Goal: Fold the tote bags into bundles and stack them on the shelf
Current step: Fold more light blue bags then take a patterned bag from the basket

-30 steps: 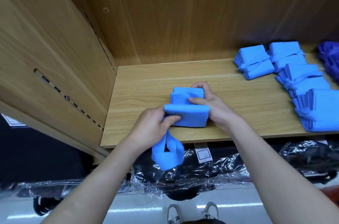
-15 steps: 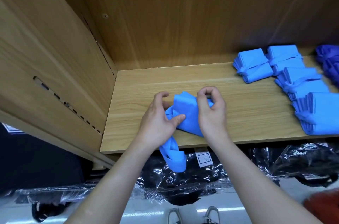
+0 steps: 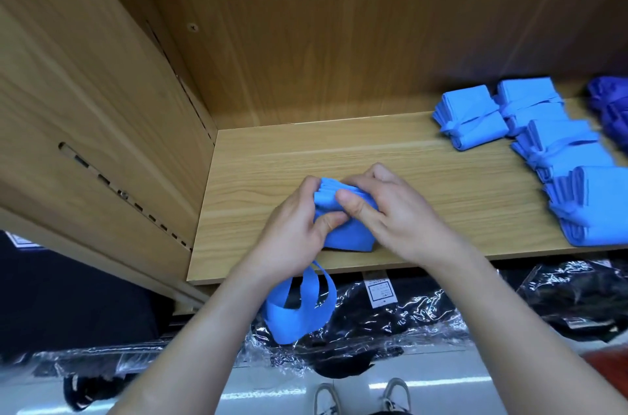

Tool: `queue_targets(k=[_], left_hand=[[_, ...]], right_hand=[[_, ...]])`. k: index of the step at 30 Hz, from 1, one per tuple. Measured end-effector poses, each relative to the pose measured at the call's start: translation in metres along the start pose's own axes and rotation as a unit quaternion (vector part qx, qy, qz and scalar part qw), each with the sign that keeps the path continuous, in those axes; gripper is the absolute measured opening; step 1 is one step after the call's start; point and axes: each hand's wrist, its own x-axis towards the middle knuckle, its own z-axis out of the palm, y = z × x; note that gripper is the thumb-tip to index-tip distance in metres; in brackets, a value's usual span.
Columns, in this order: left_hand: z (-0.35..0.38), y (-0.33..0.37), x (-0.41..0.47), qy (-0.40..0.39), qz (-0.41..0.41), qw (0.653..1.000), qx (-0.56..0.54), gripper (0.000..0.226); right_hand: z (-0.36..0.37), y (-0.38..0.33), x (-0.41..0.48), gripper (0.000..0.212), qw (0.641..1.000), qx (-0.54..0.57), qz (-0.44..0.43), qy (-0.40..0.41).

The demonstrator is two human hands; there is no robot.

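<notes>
Blue tote bag (image 3: 343, 231) is no longer a flat folded rectangle. Within the last second it got gathered up on edge into a tight wad, with stacked fold edges showing on top. Folding looks done, so the handles (image 3: 299, 309) probably get wrapped round next. Left hand (image 3: 292, 237) pinches the bag's left side, thumb in front. Right hand (image 3: 401, 220) curls over the top, thumb pressing the front. Bag sits on the shelf (image 3: 441, 183) near its front edge, handles dangling below. Tied bundles (image 3: 472, 124) lie far right.
</notes>
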Motion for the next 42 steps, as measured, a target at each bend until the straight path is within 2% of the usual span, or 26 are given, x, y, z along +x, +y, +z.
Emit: queue_targets(k=[1,3,7,9,15,17,20,21,23,25,28,30,32,35,36,38,40,42], left_hand=[[0.002,0.001,-0.001,0.003,0.035,0.999,0.023,0.028],[0.005,0.001,-0.001,0.009,0.065,0.996,0.052,0.028],[0.009,-0.002,-0.002,0.010,0.055,0.996,0.068,0.026],[0.012,-0.001,-0.004,-0.003,0.045,0.998,0.044,0.028],[0.002,-0.011,-0.001,-0.124,-0.051,0.990,-0.040,0.040],[0.001,-0.012,-0.002,-0.109,-0.056,0.992,-0.029,0.040],[0.004,-0.010,-0.002,-0.088,-0.056,0.995,-0.012,0.038],[0.002,-0.009,-0.002,-0.092,-0.061,0.994,-0.021,0.040],[-0.006,-0.007,-0.003,-0.111,-0.088,0.988,-0.058,0.046],[-0.022,-0.006,-0.006,-0.141,-0.148,0.966,-0.156,0.044],[-0.048,-0.011,-0.014,-0.164,-0.205,0.927,-0.266,0.027],[-0.062,-0.016,-0.020,-0.187,-0.201,0.920,-0.279,0.015],[-0.068,-0.022,-0.024,-0.186,-0.184,0.917,-0.301,0.019],[-0.072,-0.030,-0.028,-0.116,-0.185,0.879,-0.424,0.052],[-0.073,-0.033,-0.029,-0.079,-0.171,0.858,-0.478,0.056],[-0.073,-0.032,-0.029,-0.004,-0.127,0.809,-0.574,0.048],[-0.072,-0.026,-0.030,0.059,-0.105,0.765,-0.632,0.027],[-0.070,-0.022,-0.031,0.100,-0.112,0.756,-0.637,0.015]], right_hand=[[-0.007,-0.002,0.001,0.069,0.997,-0.073,0.001,-0.039],[-0.014,-0.009,0.002,0.067,0.985,-0.161,-0.021,-0.056],[-0.012,-0.014,0.002,0.059,0.980,-0.176,-0.078,-0.041],[-0.012,-0.008,0.002,0.061,0.978,-0.195,-0.073,-0.031],[-0.011,0.007,-0.004,0.064,0.986,-0.158,-0.054,0.011],[-0.019,0.003,-0.004,0.067,0.989,-0.137,-0.046,-0.029],[-0.031,-0.005,-0.003,0.061,0.979,-0.150,-0.030,-0.137],[-0.033,-0.005,-0.003,0.059,0.976,-0.156,-0.023,-0.150],[-0.040,0.000,-0.003,0.053,0.975,-0.180,-0.012,-0.127],[-0.052,0.009,-0.001,0.049,0.978,-0.190,0.003,-0.092],[-0.068,0.020,0.001,0.047,0.984,-0.161,0.008,-0.080],[-0.070,0.022,0.001,0.047,0.985,-0.153,-0.001,-0.080],[-0.067,0.022,0.002,0.047,0.985,-0.154,-0.006,-0.076],[-0.067,0.023,0.002,0.047,0.985,-0.162,-0.013,-0.066],[-0.067,0.023,0.001,0.047,0.983,-0.170,-0.014,-0.066],[-0.067,0.022,0.000,0.046,0.980,-0.187,-0.014,-0.069],[-0.065,0.020,-0.002,0.044,0.978,-0.192,-0.018,-0.077],[-0.063,0.020,-0.004,0.043,0.981,-0.174,-0.014,-0.088]])
